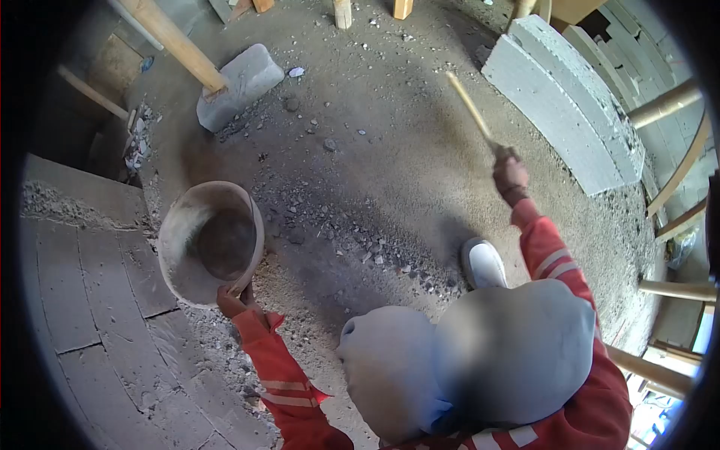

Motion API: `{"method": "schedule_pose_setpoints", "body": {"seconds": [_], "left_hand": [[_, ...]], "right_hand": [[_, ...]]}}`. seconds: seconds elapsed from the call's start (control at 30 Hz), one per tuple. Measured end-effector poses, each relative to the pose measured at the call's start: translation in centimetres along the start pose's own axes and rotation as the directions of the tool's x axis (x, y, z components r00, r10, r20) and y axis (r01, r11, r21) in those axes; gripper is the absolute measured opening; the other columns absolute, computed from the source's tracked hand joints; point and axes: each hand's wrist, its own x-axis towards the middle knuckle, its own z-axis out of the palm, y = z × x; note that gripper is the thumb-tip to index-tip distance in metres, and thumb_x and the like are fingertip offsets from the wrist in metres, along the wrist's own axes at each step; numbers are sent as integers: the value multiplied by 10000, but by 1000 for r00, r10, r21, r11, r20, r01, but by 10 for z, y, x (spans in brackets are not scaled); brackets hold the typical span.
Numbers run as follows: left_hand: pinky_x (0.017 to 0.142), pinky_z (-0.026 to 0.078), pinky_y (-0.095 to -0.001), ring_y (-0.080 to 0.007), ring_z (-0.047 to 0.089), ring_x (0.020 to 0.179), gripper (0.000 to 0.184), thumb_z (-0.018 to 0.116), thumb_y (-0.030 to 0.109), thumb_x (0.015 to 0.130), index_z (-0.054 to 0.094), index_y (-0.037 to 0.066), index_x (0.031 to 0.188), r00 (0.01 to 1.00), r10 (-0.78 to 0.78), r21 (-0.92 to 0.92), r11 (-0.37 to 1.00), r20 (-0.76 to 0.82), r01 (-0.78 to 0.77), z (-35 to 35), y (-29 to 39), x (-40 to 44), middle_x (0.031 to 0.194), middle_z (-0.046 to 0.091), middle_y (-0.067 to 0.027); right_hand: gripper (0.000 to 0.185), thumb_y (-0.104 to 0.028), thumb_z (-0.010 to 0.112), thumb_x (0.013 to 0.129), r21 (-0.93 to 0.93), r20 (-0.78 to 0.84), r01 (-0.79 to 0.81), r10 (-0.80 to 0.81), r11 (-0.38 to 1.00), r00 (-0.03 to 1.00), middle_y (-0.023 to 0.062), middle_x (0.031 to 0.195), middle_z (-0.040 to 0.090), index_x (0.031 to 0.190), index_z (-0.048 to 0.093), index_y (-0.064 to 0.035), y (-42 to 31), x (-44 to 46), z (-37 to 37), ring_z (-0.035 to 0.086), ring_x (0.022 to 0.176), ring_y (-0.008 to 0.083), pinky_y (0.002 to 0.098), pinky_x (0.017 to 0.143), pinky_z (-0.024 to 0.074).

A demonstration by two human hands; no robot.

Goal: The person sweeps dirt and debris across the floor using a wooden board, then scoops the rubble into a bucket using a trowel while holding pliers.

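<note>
Grey-trousered knees (517,341) sit nearest us. Left hand (235,301) closed at the near edge of a bucket (177,251), just ahead of it; rim or handle, we cannot tell. Right hand (510,175) grips a pale stick (471,107); grey blocks (551,109) ahead, rightward of that hand.

- Pale concrete blocks (547,112) lying side by side, upper right
- Wooden post (178,48) footed on a grey block (251,76)
- Blockwork (112,285), lower left
</note>
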Motion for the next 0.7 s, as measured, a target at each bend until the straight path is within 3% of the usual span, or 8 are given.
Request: {"method": "schedule_pose_setpoints", "body": {"seconds": [0.07,0.17,0.2,0.23,0.4,0.53,0.63,0.7], "left_hand": [[775,593,-368,-257,556,880,171,474,116,808,513,-41,862,1000,-10,-97,995,-17,8,0,-4,0,948,497,-134],[814,580,-405,-271,557,869,181,479,127,804,489,-46,856,990,135,135,981,30,-138,-4,-14,9,921,487,-141],[817,559,-431,-300,558,886,229,479,167,790,499,-33,900,997,47,-10,999,-62,-48,13,2,-11,948,494,-153],[821,538,-458,-329,560,904,284,480,207,776,509,-20,944,989,-49,-161,987,-141,26,26,11,-22,975,501,-166],[815,539,-476,-319,567,870,272,484,200,773,509,-14,940,984,-33,-123,992,-175,12,29,14,-22,929,523,-155],[808,545,-489,-356,583,888,277,497,174,758,492,-26,949,969,-39,-137,991,-246,5,39,17,-28,953,543,-176],[823,543,-497,-378,587,916,305,499,170,752,490,-27,986,960,-64,-135,990,-271,28,33,11,-22,998,550,-192],[837,539,-501,-386,585,937,334,499,170,750,490,-27,1019,961,-73,-132,991,-266,39,43,6,-31,1030,549,-200]], "right_hand": [[368,-119,488,840,-66,-26,-36,34,997,999,97,1127,553,1183,554,-233,34,29,-2,570,1002,353,491,768,511],[328,-113,485,840,-111,-10,-92,92,990,996,85,1129,551,1144,561,-212,60,71,18,573,985,364,500,755,506],[299,-113,480,844,-131,-6,-101,101,986,995,79,1132,549,1117,565,-200,60,87,28,576,973,370,505,742,507],[299,-113,480,844,-127,0,-84,85,988,996,79,1132,549,1117,565,-200,55,106,37,576,973,370,505,742,507],[184,-156,449,873,-141,-184,15,-41,990,982,129,1077,550,1010,572,-156,10,217,80,581,923,400,517,702,507],[245,-141,451,867,-143,-75,-2,-9,990,997,127,1088,575,1060,602,-141,-40,307,90,582,987,374,461,783,510],[246,-122,468,845,-34,37,86,-84,996,996,139,1114,588,1032,627,-118,-103,327,75,594,1007,361,454,827,501],[217,-104,490,828,92,-11,294,-295,951,956,168,969,647,994,629,-104,-121,344,115,631,897,378,463,816,505]]}}
